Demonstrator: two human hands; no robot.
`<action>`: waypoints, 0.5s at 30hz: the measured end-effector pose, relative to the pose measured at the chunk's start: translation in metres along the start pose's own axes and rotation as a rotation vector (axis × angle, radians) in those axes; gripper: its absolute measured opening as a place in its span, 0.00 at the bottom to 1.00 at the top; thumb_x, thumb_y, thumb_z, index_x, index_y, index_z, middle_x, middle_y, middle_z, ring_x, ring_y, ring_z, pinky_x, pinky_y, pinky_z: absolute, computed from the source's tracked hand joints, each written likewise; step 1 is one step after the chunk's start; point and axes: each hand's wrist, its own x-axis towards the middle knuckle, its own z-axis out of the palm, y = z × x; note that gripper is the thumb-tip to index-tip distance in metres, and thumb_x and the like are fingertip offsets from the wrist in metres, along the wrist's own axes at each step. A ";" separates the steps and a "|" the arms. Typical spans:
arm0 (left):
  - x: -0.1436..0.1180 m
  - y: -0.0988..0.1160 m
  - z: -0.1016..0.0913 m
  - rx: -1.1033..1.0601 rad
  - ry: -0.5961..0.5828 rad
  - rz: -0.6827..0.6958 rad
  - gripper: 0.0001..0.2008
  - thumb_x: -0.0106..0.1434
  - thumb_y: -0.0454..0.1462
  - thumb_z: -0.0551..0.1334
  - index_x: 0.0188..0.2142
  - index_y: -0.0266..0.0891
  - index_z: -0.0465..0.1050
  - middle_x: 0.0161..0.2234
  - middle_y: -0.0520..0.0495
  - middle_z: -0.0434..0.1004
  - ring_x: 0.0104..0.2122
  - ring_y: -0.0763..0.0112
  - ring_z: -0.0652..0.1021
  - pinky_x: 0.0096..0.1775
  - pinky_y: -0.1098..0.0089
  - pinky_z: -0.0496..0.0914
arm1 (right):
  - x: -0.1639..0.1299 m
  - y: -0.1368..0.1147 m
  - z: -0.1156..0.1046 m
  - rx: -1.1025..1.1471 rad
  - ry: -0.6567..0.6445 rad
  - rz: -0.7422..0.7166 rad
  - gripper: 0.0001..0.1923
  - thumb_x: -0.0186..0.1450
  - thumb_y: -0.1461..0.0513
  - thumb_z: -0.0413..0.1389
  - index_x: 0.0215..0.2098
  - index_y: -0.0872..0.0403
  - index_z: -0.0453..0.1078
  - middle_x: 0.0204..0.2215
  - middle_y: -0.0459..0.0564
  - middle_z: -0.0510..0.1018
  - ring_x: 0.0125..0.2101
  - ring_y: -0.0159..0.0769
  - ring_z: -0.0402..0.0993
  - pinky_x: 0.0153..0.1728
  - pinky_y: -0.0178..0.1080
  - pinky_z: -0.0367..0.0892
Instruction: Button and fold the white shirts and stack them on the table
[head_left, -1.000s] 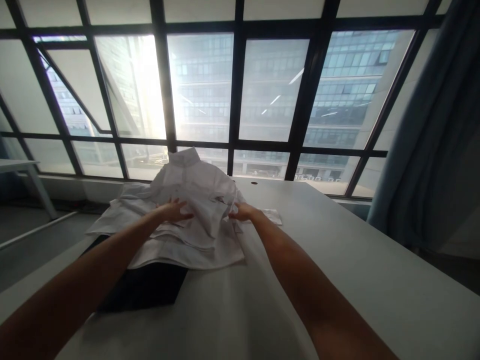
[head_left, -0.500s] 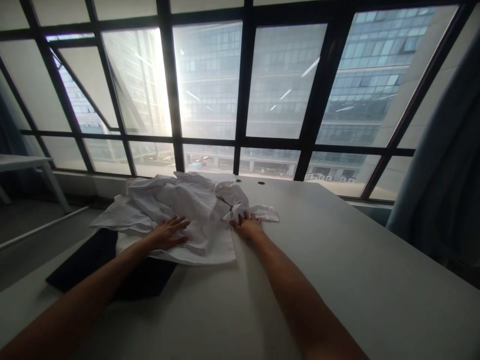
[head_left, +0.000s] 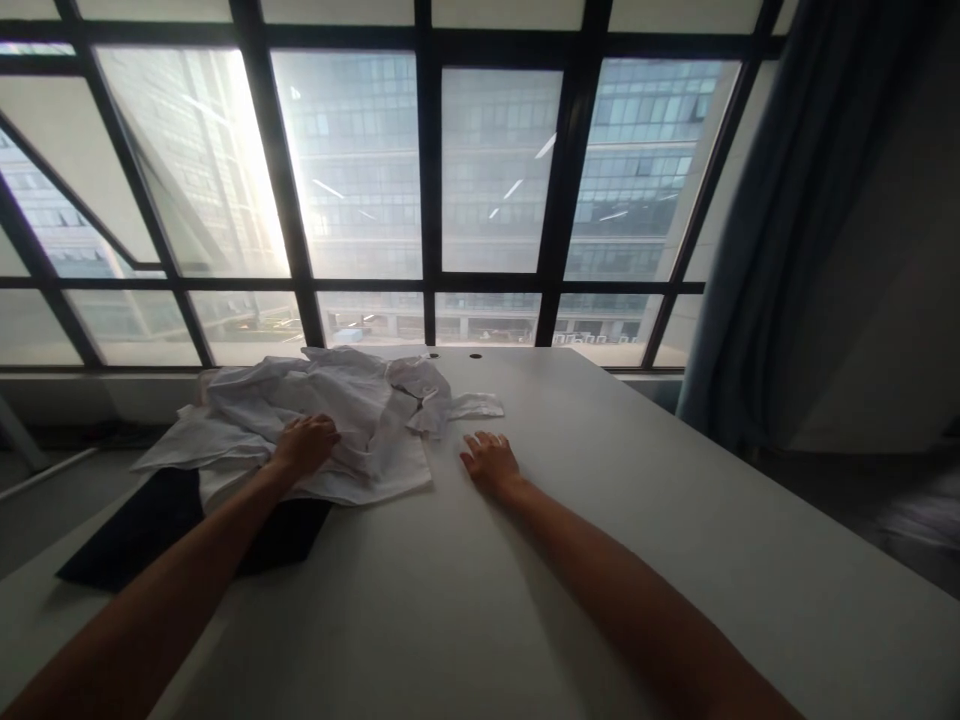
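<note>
Left hand [head_left: 306,443]: I see it curled, pressing on the white shirt [head_left: 337,410].
Right hand [head_left: 491,462]: flat, fingers spread on the tabletop [head_left: 600,520]; shirt lies just left of it.

We are counting two bare hands on the pale grey table [head_left: 570,560]: the left hand [head_left: 306,443] and the right hand [head_left: 490,463]. We are seeing one crumpled heap of white cloth garments [head_left: 345,410] near its far-left corner, one dark flat cloth [head_left: 172,520] at its left edge, and two small round holes [head_left: 475,355] along its far edge.
</note>
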 end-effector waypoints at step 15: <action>-0.102 0.166 -0.101 -0.933 -0.485 0.504 0.37 0.61 0.66 0.47 0.26 0.36 0.74 0.26 0.42 0.77 0.27 0.64 0.76 0.31 0.66 0.69 | -0.095 0.002 -0.036 0.179 -0.095 0.230 0.49 0.64 0.48 0.55 0.72 0.60 0.37 0.65 0.63 0.60 0.61 0.49 0.60 0.57 0.43 0.58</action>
